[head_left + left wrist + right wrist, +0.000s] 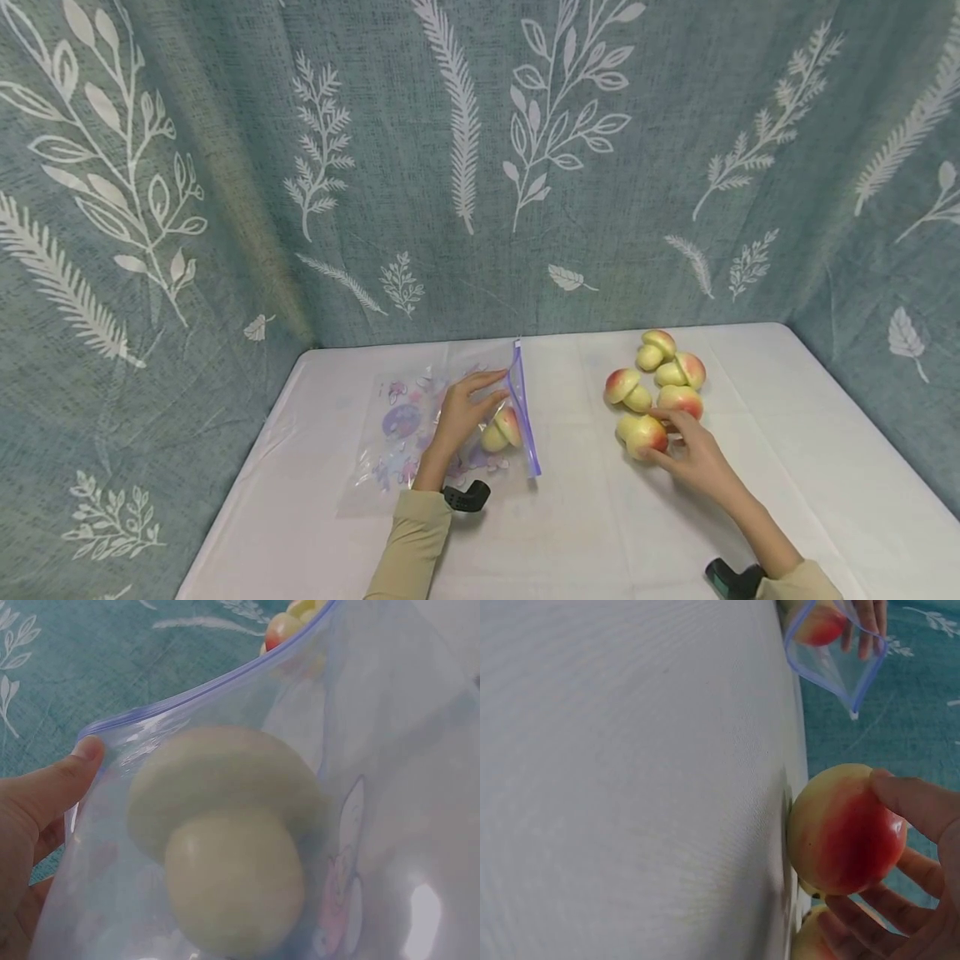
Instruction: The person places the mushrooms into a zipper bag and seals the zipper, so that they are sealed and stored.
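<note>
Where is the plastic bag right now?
In the head view, the plastic bag is on the left part of the white table, the left hand at its purple zip edge; loose mushroom-shaped pieces lie to its right.

And there's nothing readable here: no lettering, brand or number on the bag (401, 421) at the left hand (467, 410), none near the right hand (696, 454).

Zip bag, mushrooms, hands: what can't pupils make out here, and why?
Left wrist view: bagged mushroom, hazy through the zip bag.
Left wrist view: left hand, cut off by the left edge.
Right wrist view: lower mushroom, cut off by the bottom edge, partly covered by the right hand.
</note>
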A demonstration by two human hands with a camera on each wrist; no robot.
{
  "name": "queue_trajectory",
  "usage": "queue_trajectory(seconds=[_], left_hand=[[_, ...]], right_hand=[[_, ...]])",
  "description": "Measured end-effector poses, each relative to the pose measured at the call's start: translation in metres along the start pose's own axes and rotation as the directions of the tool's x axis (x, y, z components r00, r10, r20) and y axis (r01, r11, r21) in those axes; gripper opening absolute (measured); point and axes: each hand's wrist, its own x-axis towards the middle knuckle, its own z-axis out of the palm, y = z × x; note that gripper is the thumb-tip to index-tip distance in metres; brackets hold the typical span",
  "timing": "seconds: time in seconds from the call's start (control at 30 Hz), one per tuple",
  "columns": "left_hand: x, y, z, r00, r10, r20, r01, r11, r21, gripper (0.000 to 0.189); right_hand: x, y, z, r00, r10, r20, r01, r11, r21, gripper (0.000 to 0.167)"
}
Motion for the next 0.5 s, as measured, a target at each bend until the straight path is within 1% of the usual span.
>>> queue_trajectory(seconds=[0.27,0.4,0.5], left_hand=[[0.0035,-0.0015,-0.0003,0.999,0.036,0.030,-0.036,0.999,0.016,0.032],[0.0041,-0.0017,-0.0005,0.999,0.043,0.033,-0.043,0.999,0.014,0.032],[0.0031,-0.0017,-0.0001,0.999,0.032,0.033,-0.032,0.999,0.012,0.032]], right_hand=[[0.0045,-0.0020,-0.0001,0.999,-0.031,-0.018,0.031,0.999,0.021,0.051],[0.0070,-0.0037,-0.0001,1.000,-0.010,0.000,0.010,1.000,0.014,0.053],[0.0083,-0.0057,0.0004,1.000,0.004,0.015,-0.005,1.000,0.019,0.054]])
